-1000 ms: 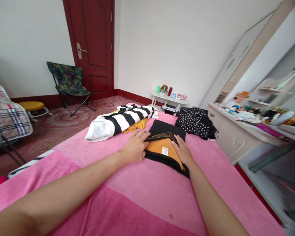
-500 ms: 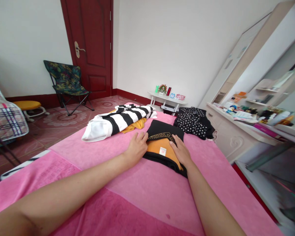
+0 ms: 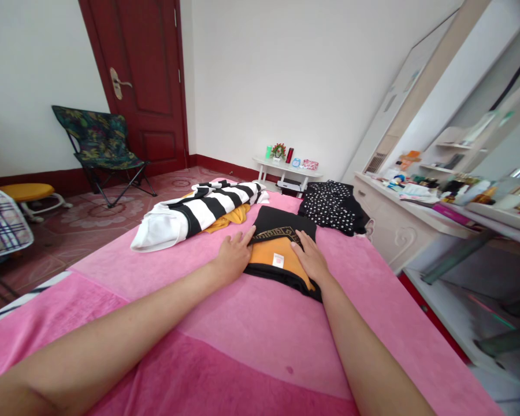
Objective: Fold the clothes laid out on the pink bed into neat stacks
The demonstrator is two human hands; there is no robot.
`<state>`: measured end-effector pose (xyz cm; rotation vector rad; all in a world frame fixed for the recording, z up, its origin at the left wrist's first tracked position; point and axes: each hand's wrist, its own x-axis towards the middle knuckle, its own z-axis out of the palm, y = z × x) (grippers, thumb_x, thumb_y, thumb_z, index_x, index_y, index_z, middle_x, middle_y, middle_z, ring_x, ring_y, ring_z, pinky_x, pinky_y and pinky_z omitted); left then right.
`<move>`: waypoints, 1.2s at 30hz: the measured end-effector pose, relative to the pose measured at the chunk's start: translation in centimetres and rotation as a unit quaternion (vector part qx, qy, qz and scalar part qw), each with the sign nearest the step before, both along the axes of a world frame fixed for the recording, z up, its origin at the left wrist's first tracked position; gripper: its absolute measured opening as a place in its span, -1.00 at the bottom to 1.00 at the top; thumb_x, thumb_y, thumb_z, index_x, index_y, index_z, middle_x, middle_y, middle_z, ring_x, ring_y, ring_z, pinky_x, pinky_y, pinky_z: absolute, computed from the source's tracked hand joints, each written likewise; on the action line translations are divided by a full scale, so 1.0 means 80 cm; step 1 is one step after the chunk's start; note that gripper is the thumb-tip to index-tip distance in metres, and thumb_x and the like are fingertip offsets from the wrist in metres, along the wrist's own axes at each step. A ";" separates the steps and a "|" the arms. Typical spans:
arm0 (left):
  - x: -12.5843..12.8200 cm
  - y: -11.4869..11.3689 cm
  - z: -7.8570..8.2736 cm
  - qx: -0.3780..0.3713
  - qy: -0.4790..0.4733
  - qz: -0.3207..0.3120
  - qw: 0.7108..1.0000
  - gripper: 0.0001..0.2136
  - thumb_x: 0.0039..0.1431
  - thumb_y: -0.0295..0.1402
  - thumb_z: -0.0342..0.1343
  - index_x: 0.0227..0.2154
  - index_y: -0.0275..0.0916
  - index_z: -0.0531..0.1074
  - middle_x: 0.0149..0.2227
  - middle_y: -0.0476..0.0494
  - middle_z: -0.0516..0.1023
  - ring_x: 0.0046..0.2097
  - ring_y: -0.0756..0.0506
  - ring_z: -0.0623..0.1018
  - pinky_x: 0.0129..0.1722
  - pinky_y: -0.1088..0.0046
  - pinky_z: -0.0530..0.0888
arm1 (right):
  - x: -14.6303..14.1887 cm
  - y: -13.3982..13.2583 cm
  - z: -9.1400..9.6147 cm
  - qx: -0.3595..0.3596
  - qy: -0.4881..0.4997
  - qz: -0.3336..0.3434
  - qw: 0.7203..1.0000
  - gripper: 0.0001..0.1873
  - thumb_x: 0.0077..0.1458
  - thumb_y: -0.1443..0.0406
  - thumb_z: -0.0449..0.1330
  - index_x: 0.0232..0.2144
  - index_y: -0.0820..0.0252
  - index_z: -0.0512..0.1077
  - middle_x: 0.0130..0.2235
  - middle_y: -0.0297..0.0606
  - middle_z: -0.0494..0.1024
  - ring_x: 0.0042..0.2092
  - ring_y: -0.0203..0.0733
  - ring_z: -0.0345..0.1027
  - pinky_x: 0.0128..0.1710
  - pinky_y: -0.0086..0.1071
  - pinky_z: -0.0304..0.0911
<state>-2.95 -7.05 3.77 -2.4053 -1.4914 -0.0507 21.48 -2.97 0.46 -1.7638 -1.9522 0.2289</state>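
A folded black garment point(image 3: 281, 218) lies on the pink bedspread point(image 3: 260, 323), its orange inside and a white label showing near the front. My left hand point(image 3: 233, 256) rests on its left edge, fingers stretched out. On the opposite side, my right hand point(image 3: 311, 257) lies open with fingers spread over the edge by the gold-patterned band. Left of the garment sits a black-and-white striped top point(image 3: 203, 211), with mustard-yellow cloth point(image 3: 229, 218) poking out beneath it. Black dotted clothing point(image 3: 329, 207) lies in a heap behind and to the right.
A dressing table point(image 3: 420, 211) crowded with bottles and small items stands along the right. Past the bed's far end is a low white table point(image 3: 281, 166) with a potted plant. A folding chair point(image 3: 101, 141) and a yellow stool point(image 3: 26, 192) stand at the left, near a red door point(image 3: 143, 86).
The view has turned slightly right, so the scene appears shifted left. Both hands remain on the sides of the folded garment.
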 end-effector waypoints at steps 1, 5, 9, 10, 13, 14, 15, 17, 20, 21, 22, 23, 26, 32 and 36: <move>-0.002 0.001 -0.001 -0.005 -0.008 -0.002 1.000 -0.65 0.22 -0.51 -0.13 0.01 -0.30 0.42 0.33 -0.25 -0.09 0.12 -0.27 0.30 -0.08 0.21 0.37 | 0.000 0.000 0.000 0.001 -0.002 0.000 1.000 -0.39 0.22 0.00 -0.16 0.25 0.08 0.05 0.31 -0.25 0.00 0.31 -0.08 -0.16 0.27 -0.10 -0.16; -0.007 0.006 0.000 -0.033 -0.022 -0.007 0.999 -0.55 0.19 -0.49 -0.07 0.15 -0.15 0.26 0.33 -0.26 -0.09 0.08 -0.27 0.33 -0.14 0.23 0.38 | 0.001 0.001 -0.001 0.005 -0.007 -0.002 1.000 -0.40 0.22 0.01 -0.16 0.25 0.05 0.06 0.31 -0.29 0.01 0.31 -0.10 -0.16 0.27 -0.12 -0.15; 0.000 -0.007 0.011 -0.042 0.005 0.009 0.999 -0.65 0.20 -0.52 -0.11 -0.03 -0.24 0.45 0.21 -0.32 0.19 -0.02 -0.23 0.40 -0.22 0.29 0.39 | 0.001 0.000 0.000 0.001 -0.009 -0.005 1.000 -0.39 0.22 0.00 -0.17 0.25 0.05 0.05 0.31 -0.28 0.01 0.32 -0.11 -0.17 0.27 -0.14 -0.16; 0.002 -0.015 0.017 -0.044 0.018 0.009 0.999 -0.68 0.19 -0.54 -0.11 -0.11 -0.29 0.50 0.16 -0.35 0.25 -0.04 -0.23 0.41 -0.24 0.30 0.39 | 0.001 0.000 0.001 0.000 -0.009 -0.006 1.000 -0.39 0.22 0.00 -0.17 0.25 0.06 0.05 0.31 -0.28 0.01 0.32 -0.11 -0.17 0.27 -0.14 -0.17; 0.006 -0.037 0.047 -0.090 0.053 -0.016 0.994 -0.78 0.10 -0.50 0.04 -0.24 -0.37 0.54 0.01 -0.39 0.39 -0.10 -0.25 0.44 -0.25 0.29 0.40 | 0.000 0.000 0.001 -0.003 -0.009 -0.007 1.000 -0.39 0.22 0.00 -0.16 0.25 0.06 0.05 0.31 -0.28 0.01 0.32 -0.12 -0.17 0.28 -0.15 -0.18; 0.006 -0.041 0.059 -0.107 0.046 -0.026 0.993 -0.80 0.06 -0.46 0.09 -0.26 -0.36 0.54 -0.05 -0.38 0.43 -0.12 -0.26 0.46 -0.24 0.28 0.40 | 0.000 0.000 0.001 -0.002 -0.008 -0.006 1.000 -0.39 0.22 0.00 -0.17 0.25 0.06 0.05 0.31 -0.28 0.01 0.31 -0.12 -0.16 0.27 -0.15 -0.18; 0.007 -0.041 0.071 -0.116 0.021 -0.036 0.992 -0.81 0.04 -0.43 0.11 -0.29 -0.34 0.55 -0.11 -0.35 0.47 -0.15 -0.25 0.47 -0.24 0.27 0.40 | 0.000 0.000 0.001 0.000 -0.007 -0.004 1.000 -0.39 0.22 0.00 -0.17 0.25 0.06 0.05 0.31 -0.28 0.01 0.31 -0.12 -0.16 0.27 -0.15 -0.18; 0.011 -0.030 0.089 -0.118 -0.085 -0.059 0.988 -0.83 0.07 -0.39 0.07 -0.34 -0.29 0.55 -0.21 -0.25 0.53 -0.22 -0.19 0.50 -0.26 0.33 0.39 | 0.000 0.000 -0.001 0.005 -0.003 -0.003 1.000 -0.38 0.22 -0.01 -0.17 0.25 0.06 0.06 0.31 -0.27 0.01 0.31 -0.11 -0.15 0.27 -0.15 -0.17; 0.021 0.007 0.088 -0.219 -0.280 -0.099 0.930 -0.80 0.02 -0.37 0.13 -0.26 -0.24 0.53 -0.29 -0.11 0.56 -0.34 -0.06 0.49 -0.35 0.48 0.37 | 0.002 0.001 -0.003 0.012 -0.001 -0.004 1.000 -0.37 0.21 -0.01 -0.16 0.25 0.08 0.07 0.31 -0.25 0.03 0.31 -0.12 -0.14 0.27 -0.15 -0.17; 0.025 0.021 0.081 -0.287 -0.322 -0.111 0.895 -0.75 -0.03 -0.36 0.19 -0.23 -0.25 0.52 -0.31 -0.09 0.56 -0.37 -0.03 0.48 -0.39 0.51 0.37 | 0.002 0.001 -0.003 0.013 0.000 -0.005 1.000 -0.37 0.21 -0.01 -0.15 0.24 0.09 0.08 0.30 -0.25 0.04 0.31 -0.12 -0.14 0.27 -0.16 -0.17; 0.028 0.035 0.071 -0.358 -0.348 -0.122 0.858 -0.70 -0.09 -0.33 0.24 -0.23 -0.28 0.52 -0.33 -0.08 0.56 -0.40 -0.01 0.47 -0.43 0.54 0.35 | 0.003 0.001 -0.004 0.015 0.001 -0.006 1.000 -0.38 0.21 -0.01 -0.15 0.24 0.09 0.09 0.30 -0.26 0.05 0.31 -0.13 -0.13 0.27 -0.17 -0.17; 0.030 0.047 0.059 -0.416 -0.366 -0.132 0.822 -0.68 -0.14 -0.31 0.28 -0.26 -0.30 0.53 -0.37 -0.08 0.56 -0.42 0.01 0.46 -0.46 0.56 0.34 | 0.003 0.002 -0.004 0.015 0.002 -0.006 1.000 -0.38 0.21 -0.01 -0.15 0.24 0.09 0.09 0.30 -0.26 0.05 0.30 -0.13 -0.12 0.27 -0.17 -0.17; 0.033 0.069 0.027 -0.485 -0.409 -0.152 0.757 -0.69 -0.23 -0.25 0.33 -0.38 -0.33 0.57 -0.50 -0.03 0.51 -0.49 0.05 0.38 -0.53 0.59 0.26 | 0.004 0.002 -0.005 0.021 0.009 -0.005 1.000 -0.39 0.21 0.01 -0.14 0.23 0.09 0.11 0.29 -0.25 0.07 0.30 -0.14 -0.09 0.27 -0.19 -0.16; 0.026 0.069 0.013 -0.474 -0.481 -0.123 0.727 -0.76 -0.21 -0.26 0.31 -0.47 -0.31 0.58 -0.62 0.01 0.43 -0.55 0.09 0.31 -0.59 0.61 0.17 | 0.004 -0.001 -0.002 0.085 0.112 0.017 0.990 -0.50 0.13 0.10 0.03 0.05 0.20 0.35 0.15 -0.15 0.33 0.17 -0.13 0.16 0.20 -0.23 0.01; 0.018 0.067 0.018 -0.490 -0.487 -0.102 0.715 -0.84 -0.19 -0.34 0.24 -0.51 -0.33 0.57 -0.59 -0.02 0.47 -0.52 0.08 0.37 -0.57 0.63 0.18 | -0.008 -0.017 0.028 0.137 0.248 0.052 0.958 -0.73 0.08 0.19 0.08 -0.31 0.23 0.49 -0.20 -0.18 0.55 -0.12 -0.16 0.38 -0.03 -0.29 0.23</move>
